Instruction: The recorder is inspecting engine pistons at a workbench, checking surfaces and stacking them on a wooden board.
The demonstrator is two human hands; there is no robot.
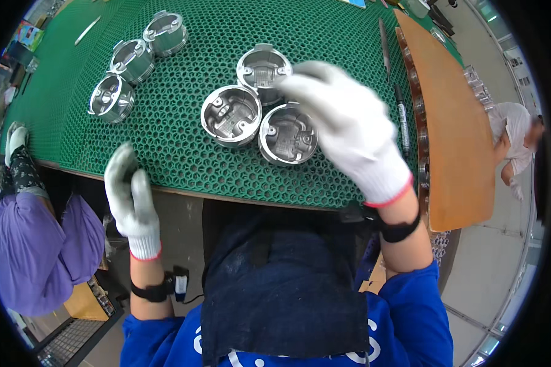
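Beside a marker [402,122] and brown board [450,134], your right hand [349,116], its grip impossible to tell, partly hides three pistons [236,116] on the green mat [177,156], your empty left hand [130,196] uncurled by its edge, three more pistons [132,61] farther off, a purple-clad person [37,251] leftward.

The white-knit-gloved, red-cuffed left hand [130,202] is empty, thumb and fingers parted, its bare forearm [147,273] pointing forward; the matching right hand [349,116], blurred, extends farther, fingers angled leftward.
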